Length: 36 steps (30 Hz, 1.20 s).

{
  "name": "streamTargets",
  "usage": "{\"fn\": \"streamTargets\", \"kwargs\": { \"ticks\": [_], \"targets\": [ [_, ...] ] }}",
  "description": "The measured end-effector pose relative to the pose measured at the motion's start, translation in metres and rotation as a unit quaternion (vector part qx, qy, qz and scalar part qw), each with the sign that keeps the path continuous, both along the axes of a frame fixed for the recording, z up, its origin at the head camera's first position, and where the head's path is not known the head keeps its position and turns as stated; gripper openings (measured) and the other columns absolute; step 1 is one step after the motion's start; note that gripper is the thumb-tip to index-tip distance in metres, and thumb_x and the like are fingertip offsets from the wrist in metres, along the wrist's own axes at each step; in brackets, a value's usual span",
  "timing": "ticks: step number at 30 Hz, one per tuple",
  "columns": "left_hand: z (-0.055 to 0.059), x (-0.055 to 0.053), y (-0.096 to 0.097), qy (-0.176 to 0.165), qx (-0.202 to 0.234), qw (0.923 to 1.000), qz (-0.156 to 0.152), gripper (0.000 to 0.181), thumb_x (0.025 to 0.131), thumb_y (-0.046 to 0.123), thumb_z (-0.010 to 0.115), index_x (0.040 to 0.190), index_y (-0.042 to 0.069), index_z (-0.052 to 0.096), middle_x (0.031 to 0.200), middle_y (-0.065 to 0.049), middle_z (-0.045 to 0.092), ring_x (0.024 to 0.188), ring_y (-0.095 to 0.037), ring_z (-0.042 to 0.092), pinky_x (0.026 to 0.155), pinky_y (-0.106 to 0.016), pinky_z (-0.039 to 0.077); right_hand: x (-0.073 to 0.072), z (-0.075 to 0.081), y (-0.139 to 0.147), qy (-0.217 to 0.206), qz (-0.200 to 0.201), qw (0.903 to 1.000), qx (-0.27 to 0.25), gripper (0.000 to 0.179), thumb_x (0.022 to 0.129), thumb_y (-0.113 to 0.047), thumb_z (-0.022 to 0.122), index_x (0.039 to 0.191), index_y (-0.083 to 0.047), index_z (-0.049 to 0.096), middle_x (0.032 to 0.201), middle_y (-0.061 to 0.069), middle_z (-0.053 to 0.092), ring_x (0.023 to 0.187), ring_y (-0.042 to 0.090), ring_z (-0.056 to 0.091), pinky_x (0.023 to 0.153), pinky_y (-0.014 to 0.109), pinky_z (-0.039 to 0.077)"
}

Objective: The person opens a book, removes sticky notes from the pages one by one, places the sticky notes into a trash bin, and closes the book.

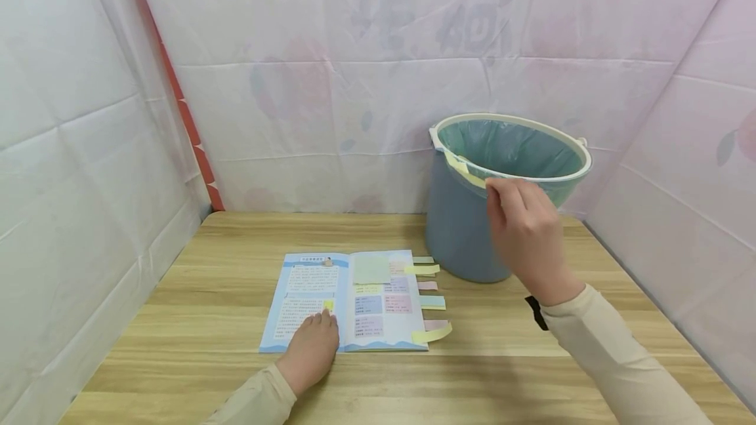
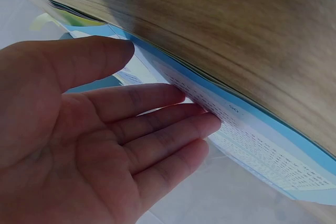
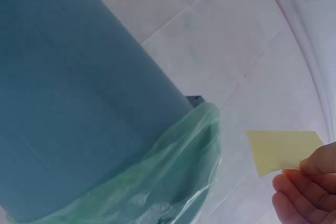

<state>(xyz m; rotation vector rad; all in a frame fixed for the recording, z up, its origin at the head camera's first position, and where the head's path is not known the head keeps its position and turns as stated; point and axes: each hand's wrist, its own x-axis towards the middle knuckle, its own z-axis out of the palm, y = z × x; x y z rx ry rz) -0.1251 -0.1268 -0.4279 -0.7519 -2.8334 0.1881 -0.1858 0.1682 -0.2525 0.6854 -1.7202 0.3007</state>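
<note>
An open book (image 1: 399, 333) with printed pages lies flat, and my left hand (image 1: 312, 351) rests on its lower left page with the fingers extended. The palm side of that hand shows in the left wrist view, fingertips right at the printed page (image 2: 252, 129). My right hand (image 1: 528, 231) is raised and pinches a yellow sticky note (image 3: 281, 150) between thumb and fingers. In the head view the note (image 1: 466, 172) overlaps the near rim of a blue bin (image 1: 457, 235).
A green plastic liner (image 1: 508, 143) is folded over the bin's rim. Several coloured sticky tabs (image 1: 432, 302) stick out from the book's right edge, and a pale green note (image 1: 372, 269) lies on its right page. White curtains (image 1: 283, 103) enclose the wooden table (image 1: 195, 320).
</note>
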Motion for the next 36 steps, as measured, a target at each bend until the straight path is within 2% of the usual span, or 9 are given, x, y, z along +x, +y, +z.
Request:
{"fn": "streamTargets", "kwargs": {
  "ticks": [6, 14, 19, 27, 36],
  "targets": [
    [0.000, 0.000, 0.000, -0.001, -0.004, 1.0000, 0.000, 0.027, 0.089, 0.009, 0.063, 0.107, -0.011, 0.066, 0.109, -0.024, 0.066, 0.099, -0.032, 0.065, 0.088, -0.039, 0.052, -0.005, 0.009, 0.010, 0.008, -0.011, 0.9998, -0.016, 0.009, 0.086, 0.010, 0.060, 0.094, 0.008, 0.062, 0.082, 0.023, 0.062, 0.070, 0.041, 0.058, 0.064, 0.051, 0.049],
    [0.000, 0.000, 0.001, 0.006, -0.019, 0.9998, 0.001, 0.027, 0.089, 0.010, 0.063, 0.108, -0.010, 0.067, 0.109, -0.023, 0.066, 0.098, -0.031, 0.065, 0.088, -0.038, 0.053, -0.016, 0.017, 0.026, 0.010, -0.049, 0.9982, -0.035, 0.007, 0.089, 0.007, 0.057, 0.093, 0.009, 0.062, 0.081, 0.024, 0.062, 0.072, 0.043, 0.058, 0.063, 0.052, 0.048],
    [0.000, 0.000, 0.001, 0.011, -0.024, 0.9997, 0.000, 0.027, 0.089, 0.011, 0.064, 0.107, -0.009, 0.067, 0.108, -0.022, 0.067, 0.097, -0.030, 0.066, 0.087, -0.038, 0.053, -0.021, 0.018, 0.037, -0.020, -0.074, 0.9966, -0.030, 0.009, 0.091, 0.005, 0.055, 0.094, 0.010, 0.062, 0.082, 0.026, 0.061, 0.072, 0.044, 0.057, 0.062, 0.053, 0.048],
    [0.001, 0.001, 0.001, 0.002, -0.028, 0.9996, 0.004, 0.027, 0.089, 0.010, 0.064, 0.108, -0.009, 0.067, 0.109, -0.022, 0.066, 0.099, -0.031, 0.065, 0.088, -0.038, 0.053, -0.024, 0.019, 0.047, -0.093, -0.107, 0.9897, -0.017, 0.013, 0.093, 0.003, 0.056, 0.100, 0.011, 0.062, 0.086, 0.028, 0.062, 0.078, 0.043, 0.058, 0.067, 0.054, 0.049],
    [0.004, 0.002, 0.002, -0.004, -0.028, 0.9996, 0.007, 0.027, 0.090, 0.010, 0.062, 0.109, -0.009, 0.067, 0.110, -0.022, 0.066, 0.100, -0.031, 0.065, 0.088, -0.038, 0.052, -0.023, 0.021, 0.047, -0.110, -0.122, 0.9864, -0.011, 0.016, 0.094, 0.003, 0.055, 0.105, 0.012, 0.063, 0.089, 0.028, 0.062, 0.079, 0.043, 0.058, 0.066, 0.054, 0.049]
  ]
}}
